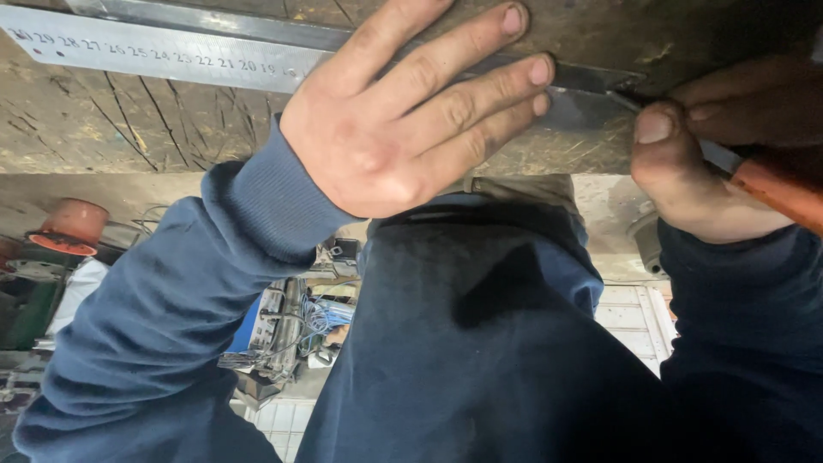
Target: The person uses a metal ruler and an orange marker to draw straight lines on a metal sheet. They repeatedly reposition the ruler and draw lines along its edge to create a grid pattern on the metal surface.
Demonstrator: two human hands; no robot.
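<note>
Left hand [390, 129] pressed flat, palm down, on a steel ruler [171, 56], fingers [480, 86] spread and extended, not curled round anything, simply pinning the ruler against the table [129, 129]. Ruler lying across the scarred, scratched wooden surface, running from the upper left edge toward the right, its graduated face visible left of the hand, its darker far end [591, 81] emerging beyond the fingertips. Right hand [711, 163] at the right edge, fingers clenched around a tool with an orange-red handle [776, 193], thumb pressed along a pale metal shank [720, 156]; tool tip meeting the ruler's end, exact contact hard to tell. Both forearms in dark blue sleeves [171, 309], ribbed cuff at the left wrist. Below the table edge, dark blue trousers and a strip of belt line. Off to the left, an orange-capped object [73, 227]; between sleeve and leg, a tangle of blue wires and metal parts [296, 321] on the floor.
</note>
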